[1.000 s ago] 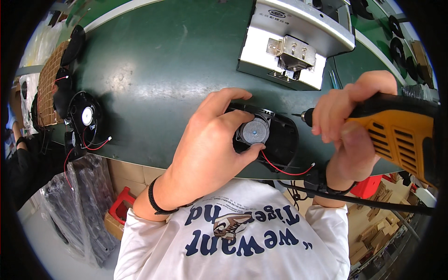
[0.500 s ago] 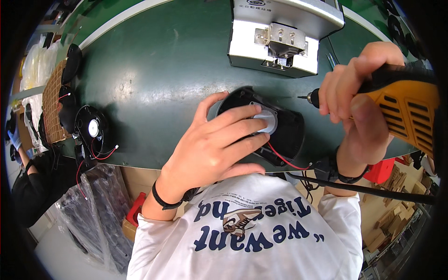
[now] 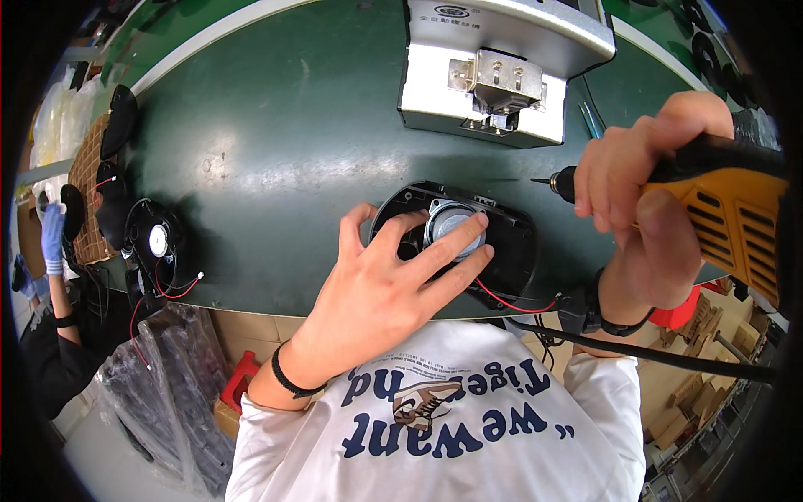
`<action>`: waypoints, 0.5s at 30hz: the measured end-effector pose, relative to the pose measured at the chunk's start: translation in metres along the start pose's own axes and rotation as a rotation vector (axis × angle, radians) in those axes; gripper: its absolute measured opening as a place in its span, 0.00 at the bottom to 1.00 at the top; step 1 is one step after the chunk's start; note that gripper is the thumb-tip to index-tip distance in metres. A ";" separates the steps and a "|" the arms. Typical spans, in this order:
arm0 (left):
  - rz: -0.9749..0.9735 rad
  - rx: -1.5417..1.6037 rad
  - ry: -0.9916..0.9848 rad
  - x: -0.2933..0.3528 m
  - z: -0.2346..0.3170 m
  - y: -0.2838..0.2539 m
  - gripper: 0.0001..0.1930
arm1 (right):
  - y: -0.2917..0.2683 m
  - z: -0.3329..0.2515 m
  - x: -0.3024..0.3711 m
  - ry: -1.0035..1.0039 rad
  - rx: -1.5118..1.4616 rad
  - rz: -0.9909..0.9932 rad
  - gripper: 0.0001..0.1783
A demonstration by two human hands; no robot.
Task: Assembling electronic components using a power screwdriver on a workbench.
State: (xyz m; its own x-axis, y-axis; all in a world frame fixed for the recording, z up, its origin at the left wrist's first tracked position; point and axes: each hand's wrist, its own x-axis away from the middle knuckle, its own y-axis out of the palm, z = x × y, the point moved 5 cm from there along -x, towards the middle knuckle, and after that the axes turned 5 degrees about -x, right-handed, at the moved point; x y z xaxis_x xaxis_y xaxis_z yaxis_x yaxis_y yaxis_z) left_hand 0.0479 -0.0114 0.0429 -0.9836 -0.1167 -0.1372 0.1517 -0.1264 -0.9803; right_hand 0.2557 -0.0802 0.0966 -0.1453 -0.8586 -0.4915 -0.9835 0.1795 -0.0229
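Observation:
A black oblong speaker housing (image 3: 514, 255) lies near the bench's front edge, its open side up. Inside it is a round speaker driver (image 3: 450, 219) with a grey metal back and a red wire (image 3: 510, 303). My left hand (image 3: 381, 280) grips driver and housing from the left, fingertips on the driver's back and its left side; the undersides of the fingers are hidden. My right hand (image 3: 640, 180) is wrapped round a yellow and black power screwdriver (image 3: 736, 209). Its bit (image 3: 541, 180) points left, above and right of the housing, apart from it.
A silver screw-feeding machine (image 3: 510, 25) stands beyond the housing, tweezers (image 3: 592, 121) to its right. More speakers (image 3: 159, 238) with wires sit at left by a brown divided tray (image 3: 90, 167). A co-worker's gloved hand (image 3: 53, 238) is at far left. A black cable (image 3: 669, 356) crosses my right forearm.
The housing has come slightly nearer to me. My left fingers have shifted and bent, baring more of the driver. The co-worker's gloved hand has risen to a black part. The screwdriver stays about level.

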 end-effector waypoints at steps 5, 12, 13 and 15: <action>-0.029 0.021 -0.004 -0.002 0.001 0.000 0.23 | -0.004 -0.003 -0.002 -0.009 0.015 -0.059 0.25; 0.061 0.074 0.008 0.003 0.000 0.005 0.20 | -0.006 -0.004 -0.003 -0.010 0.062 -0.093 0.25; 0.082 0.077 0.014 0.003 0.000 0.005 0.20 | -0.006 -0.004 -0.003 -0.007 0.067 -0.092 0.25; 0.089 0.079 0.006 0.003 0.001 0.005 0.19 | -0.008 -0.005 -0.003 -0.009 0.072 -0.100 0.25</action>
State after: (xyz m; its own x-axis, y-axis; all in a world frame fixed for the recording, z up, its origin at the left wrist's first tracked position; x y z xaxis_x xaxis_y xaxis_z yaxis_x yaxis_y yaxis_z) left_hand 0.0455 -0.0136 0.0375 -0.9665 -0.1247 -0.2243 0.2453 -0.1926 -0.9501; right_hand 0.2636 -0.0810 0.1024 -0.0455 -0.8699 -0.4912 -0.9826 0.1275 -0.1348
